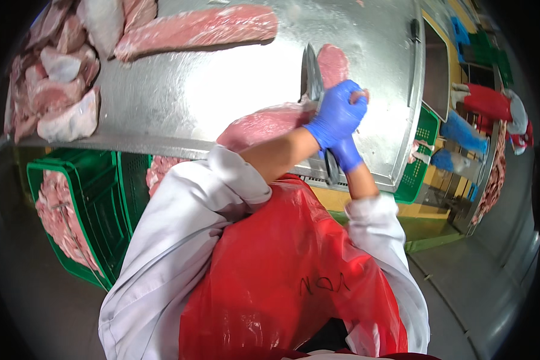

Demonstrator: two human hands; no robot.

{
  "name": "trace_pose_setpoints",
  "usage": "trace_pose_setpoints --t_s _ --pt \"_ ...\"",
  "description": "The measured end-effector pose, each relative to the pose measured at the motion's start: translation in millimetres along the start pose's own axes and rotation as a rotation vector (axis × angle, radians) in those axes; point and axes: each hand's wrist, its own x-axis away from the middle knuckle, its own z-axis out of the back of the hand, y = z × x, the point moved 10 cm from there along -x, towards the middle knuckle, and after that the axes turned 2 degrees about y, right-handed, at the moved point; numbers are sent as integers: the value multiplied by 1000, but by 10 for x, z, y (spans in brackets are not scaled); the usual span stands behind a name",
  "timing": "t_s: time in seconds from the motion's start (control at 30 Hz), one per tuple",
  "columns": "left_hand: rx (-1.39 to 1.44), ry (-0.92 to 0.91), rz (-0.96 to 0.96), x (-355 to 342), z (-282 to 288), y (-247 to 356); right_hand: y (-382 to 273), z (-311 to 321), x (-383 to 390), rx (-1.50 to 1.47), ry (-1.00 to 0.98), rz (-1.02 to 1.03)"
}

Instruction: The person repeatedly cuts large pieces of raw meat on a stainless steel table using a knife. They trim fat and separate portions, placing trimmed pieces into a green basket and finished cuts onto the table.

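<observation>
My left hand (340, 114), in a blue glove, is closed in a fist, with a bit of pink meat (360, 96) showing at its fingers. Partly hidden below it, my blue-gloved right hand (346, 154) is wrapped round a knife; the blade (311, 75) points away from me and the dark handle end (332, 168) sticks out toward me. An oval slice of pink meat (333, 65) lies just beyond the left hand. Beside the blade, a larger cut of meat (261, 127) rests at the near table edge, partly under my left forearm.
The metal table (156, 90) bears a long loin (204, 30) across its far side and a heap of meat pieces (60, 84) at left. Green crates (105, 198) with meat stand below left. Another green crate (425, 150) is at right, where another person (492, 105) works.
</observation>
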Motion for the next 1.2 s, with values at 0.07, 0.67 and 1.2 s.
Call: trace_pose_setpoints --t_s 0.07,0.67,1.2 --pt "120 36 104 131 -35 5 108 -134 699 54 -197 -372" --pt "374 12 -282 926 -695 1415 -241 -881 727 -53 -496 -309" --pt "-1544 405 97 2593 2806 948 -1343 -96 -939 695 -217 569"
